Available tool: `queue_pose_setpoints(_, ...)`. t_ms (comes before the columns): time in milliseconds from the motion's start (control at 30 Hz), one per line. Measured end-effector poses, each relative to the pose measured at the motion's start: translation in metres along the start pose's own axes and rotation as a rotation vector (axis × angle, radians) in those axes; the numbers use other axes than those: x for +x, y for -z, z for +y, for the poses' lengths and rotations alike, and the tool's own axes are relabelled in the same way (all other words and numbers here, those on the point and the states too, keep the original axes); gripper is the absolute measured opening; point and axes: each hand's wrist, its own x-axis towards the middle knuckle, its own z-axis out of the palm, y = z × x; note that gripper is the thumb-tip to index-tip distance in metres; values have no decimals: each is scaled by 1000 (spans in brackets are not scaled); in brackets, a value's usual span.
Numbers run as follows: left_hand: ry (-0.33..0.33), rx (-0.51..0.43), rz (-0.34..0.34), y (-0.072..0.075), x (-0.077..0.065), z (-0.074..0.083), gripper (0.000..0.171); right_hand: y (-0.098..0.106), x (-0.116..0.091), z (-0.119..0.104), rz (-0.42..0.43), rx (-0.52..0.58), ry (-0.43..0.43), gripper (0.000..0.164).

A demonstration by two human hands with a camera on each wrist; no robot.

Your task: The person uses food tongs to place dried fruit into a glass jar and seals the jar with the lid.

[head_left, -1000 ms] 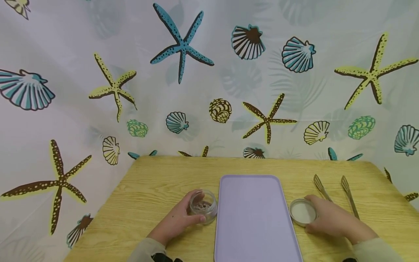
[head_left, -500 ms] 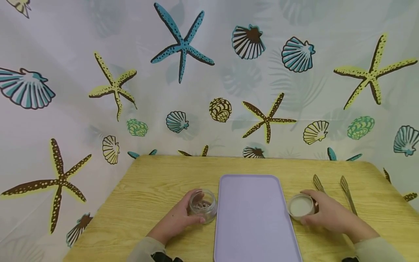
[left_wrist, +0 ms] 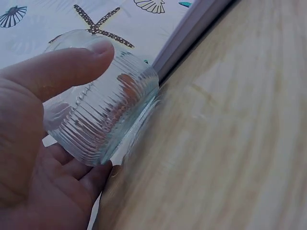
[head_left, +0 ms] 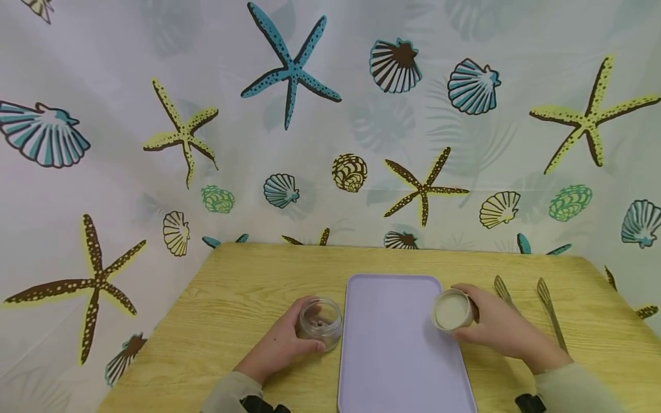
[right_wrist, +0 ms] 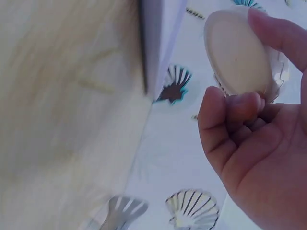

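My left hand [head_left: 284, 338] grips a ribbed clear glass jar [head_left: 321, 324] standing open-topped on the table, left of the tray. Thumb and fingers wrap its sides, and small brownish bits show inside. In the left wrist view the ribbed wall of the jar [left_wrist: 103, 112] shows beside the thumb. My right hand [head_left: 498, 327] holds a small round container [head_left: 451, 310], clear-sided and cream-coloured inside, over the right edge of the lilac tray [head_left: 397, 367]. Up close in the right wrist view, the cream-coloured round face of the container [right_wrist: 235, 52] sits between thumb and curled fingers.
Two metal utensils with slotted heads lie on the table to the right, one utensil [head_left: 502, 287] partly behind my right hand and another utensil [head_left: 549, 307] farther right. A wood-grain table [head_left: 248, 281] carries everything. Behind it hangs a seashell-patterned curtain [head_left: 320, 132].
My right hand has lifted the small round container from the table and carried it left, over the tray's edge. The left hand stays on the glass jar.
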Motion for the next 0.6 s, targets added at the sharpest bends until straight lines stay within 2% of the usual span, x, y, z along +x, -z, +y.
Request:
queue_pose_setpoints(133, 13, -24, 16, 0, -1, 3, 91, -12, 13, -15, 2, -14, 49, 89)
queue_pose_setpoints(267, -2, -41, 23, 0, -2, 4, 92, -28, 27, -34, -2, -36, 74, 85)
queue_pose_setpoints(600, -49, 36, 47, -2, -1, 3, 99, -67, 59, -84, -16, -115, 188, 84)
